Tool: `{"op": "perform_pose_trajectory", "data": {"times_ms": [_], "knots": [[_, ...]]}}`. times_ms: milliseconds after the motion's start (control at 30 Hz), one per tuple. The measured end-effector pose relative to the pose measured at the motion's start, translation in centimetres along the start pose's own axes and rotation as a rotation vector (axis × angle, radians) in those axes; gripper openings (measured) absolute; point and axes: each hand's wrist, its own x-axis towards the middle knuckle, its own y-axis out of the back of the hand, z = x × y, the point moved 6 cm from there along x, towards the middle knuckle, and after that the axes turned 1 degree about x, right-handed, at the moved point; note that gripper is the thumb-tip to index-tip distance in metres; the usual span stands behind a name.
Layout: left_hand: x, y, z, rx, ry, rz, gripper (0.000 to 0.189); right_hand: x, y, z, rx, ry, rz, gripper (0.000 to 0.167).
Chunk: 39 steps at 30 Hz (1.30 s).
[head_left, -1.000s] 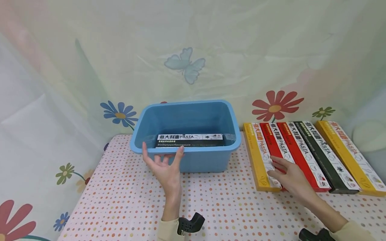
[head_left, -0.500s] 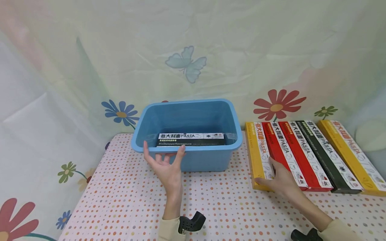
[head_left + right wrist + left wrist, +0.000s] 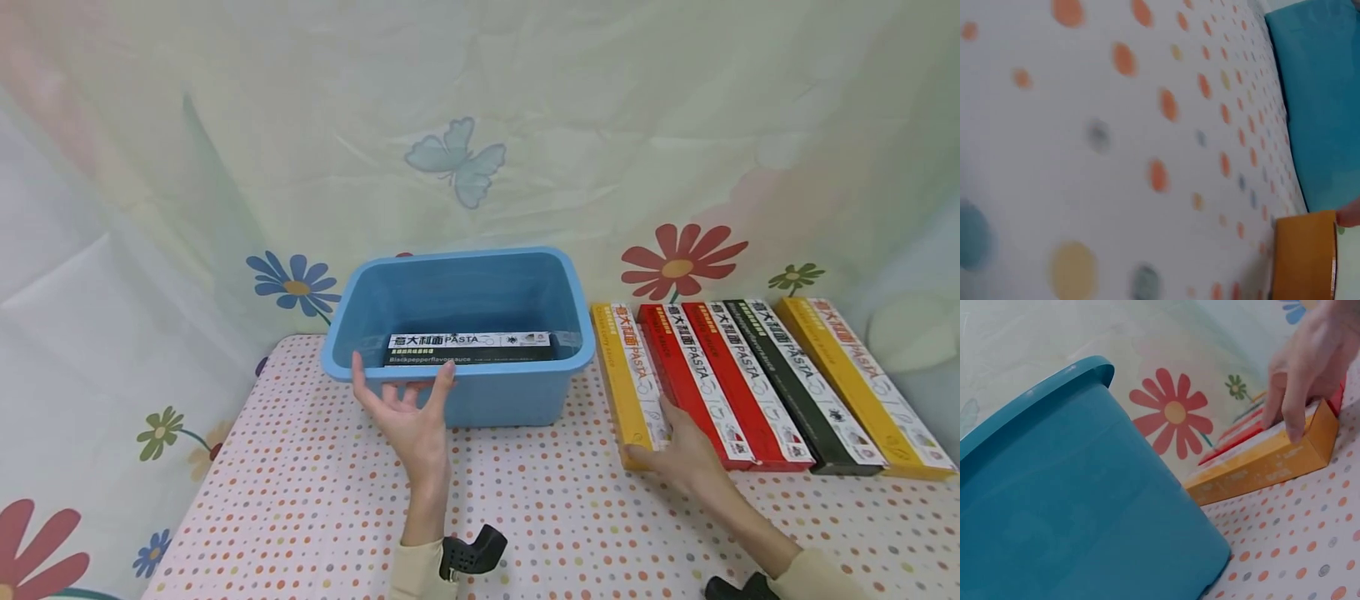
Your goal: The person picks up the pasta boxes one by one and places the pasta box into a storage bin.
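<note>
In the head view my left hand (image 3: 414, 429) holds the front rim of a blue plastic tub (image 3: 517, 402), thumb and one fingertip up at the rim, other fingers under it. A black pasta box (image 3: 468, 354) lies across inside the tub. To the right, my right hand (image 3: 681, 450) grips the near end of a yellow pasta box (image 3: 622, 367), thumb at its left side and fingers at its right. The left wrist view shows the right hand (image 3: 1310, 369) over that yellow box (image 3: 1266, 467). Its orange end (image 3: 1304, 256) appears low in the right wrist view.
Right of the held box lie two red pasta boxes (image 3: 686, 375), a dark green one (image 3: 798, 383) and another yellow one (image 3: 858, 387), side by side. A dotted cloth (image 3: 555, 517) covers the table. A flowered curtain (image 3: 562, 150) hangs behind.
My right hand has moved left from above the boxes and taken hold of the leftmost yellow pasta box. That box has slid slightly left, away from the red one. The left hand stays at the tub.
</note>
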Motion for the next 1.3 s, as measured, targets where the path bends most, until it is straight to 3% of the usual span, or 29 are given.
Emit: {"op": "perform_pose_trajectory", "data": {"times_ms": [133,333,567,833,1033,1300], "knots": [[0.1,0.0,-0.1,-0.002,0.006,0.000,0.114,-0.6,-0.8,0.6,0.054,-0.050,0.038,0.111],[0.1,0.1,-0.2,-0.002,-0.006,-0.002,0.113,-1.2,-1.7,0.7,0.137,-0.023,0.100,0.122],[0.2,0.2,-0.2,-0.013,-0.009,-0.005,0.113,-0.7,-2.4,0.4,0.140,-0.068,0.165,0.133],[0.1,0.1,-0.2,0.007,0.015,0.013,0.114,-0.9,-2.5,0.6,0.170,-0.065,0.210,0.113],[-0.1,0.1,-0.2,0.045,0.027,0.006,0.115,-1.4,-2.2,1.1,0.180,-0.101,0.260,0.109],[-0.1,0.1,-0.2,0.000,0.021,-0.002,0.114,-2.7,-0.7,0.7,0.254,-0.128,0.203,0.103]]}}
